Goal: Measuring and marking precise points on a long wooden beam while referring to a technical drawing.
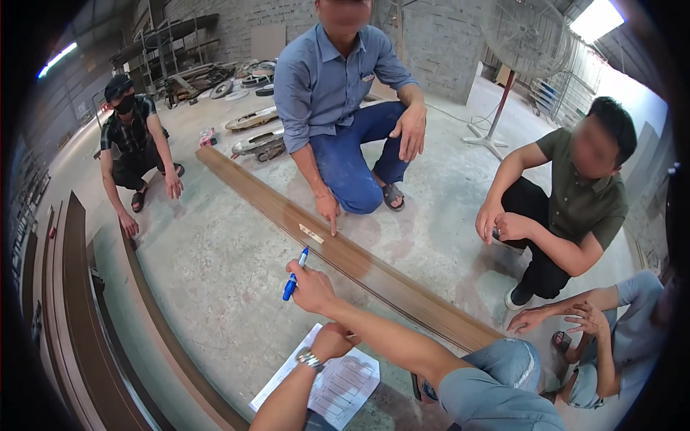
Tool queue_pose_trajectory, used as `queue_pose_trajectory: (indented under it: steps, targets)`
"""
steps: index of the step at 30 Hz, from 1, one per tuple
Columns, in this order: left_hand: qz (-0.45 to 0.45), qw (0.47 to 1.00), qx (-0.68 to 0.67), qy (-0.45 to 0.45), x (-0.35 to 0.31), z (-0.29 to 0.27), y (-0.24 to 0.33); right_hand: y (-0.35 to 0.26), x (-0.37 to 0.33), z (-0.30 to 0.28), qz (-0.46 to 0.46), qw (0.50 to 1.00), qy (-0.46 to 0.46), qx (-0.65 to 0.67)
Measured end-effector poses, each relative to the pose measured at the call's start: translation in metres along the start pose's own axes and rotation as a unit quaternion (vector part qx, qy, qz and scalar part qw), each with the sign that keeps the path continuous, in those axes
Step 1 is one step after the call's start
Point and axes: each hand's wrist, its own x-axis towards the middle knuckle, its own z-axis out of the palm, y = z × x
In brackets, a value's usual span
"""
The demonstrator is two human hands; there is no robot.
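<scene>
My right hand point(313, 287) is closed around a blue and white marker pen point(290, 288), whose upper end points toward a long brown plank point(255, 192) on the floor. The pen looks just short of the plank's near edge. Lower down, my left hand point(333, 340), with a metal watch on its wrist, has curled fingers at the top edge of a printed paper sheet point(352, 391); its fingertips are partly hidden. A small pale label point(311, 233) lies on the plank. Beside it, the finger of a crouching person in a blue shirt point(305, 86) touches the wood.
Another long brown strip point(154, 327) curves along the left, held at its far end by a masked person point(133, 136). More profiles point(79, 287) lie at far left. A person in a green shirt point(596, 194) and another in grey point(640, 345) crouch right. A fan point(496, 108) stands behind.
</scene>
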Motion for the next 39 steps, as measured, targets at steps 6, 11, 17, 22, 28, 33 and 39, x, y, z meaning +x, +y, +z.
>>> queue_pose_trajectory:
  steps: [6,11,17,22,28,33,39]
  targets:
    - [0.11,0.99,-0.038,-0.079,0.057,0.059,-0.004,-0.024,-0.05,-0.035,0.052,0.994,-0.053,-0.083]
    - [0.202,0.978,-0.017,-0.041,0.034,0.076,0.022,0.025,-0.088,-0.043,0.063,0.99,-0.087,-0.096]
    - [-0.054,0.965,0.088,-0.242,-0.02,0.021,0.102,0.177,-0.078,-0.059,0.229,0.964,-0.04,-0.13]
    - [-0.158,0.964,0.081,-0.199,-0.068,-0.014,0.127,0.231,-0.071,-0.051,0.301,0.947,-0.044,-0.102]
    - [-0.233,0.961,0.077,-0.126,-0.094,-0.02,0.167,0.243,-0.043,-0.021,0.278,0.959,-0.004,-0.062]
    - [-0.146,0.981,0.066,-0.111,-0.095,-0.004,0.194,0.253,-0.051,-0.021,0.307,0.947,0.017,-0.087]
    - [-0.14,0.972,0.104,-0.154,-0.055,0.009,0.188,0.161,-0.046,-0.027,0.17,0.983,0.039,0.061]
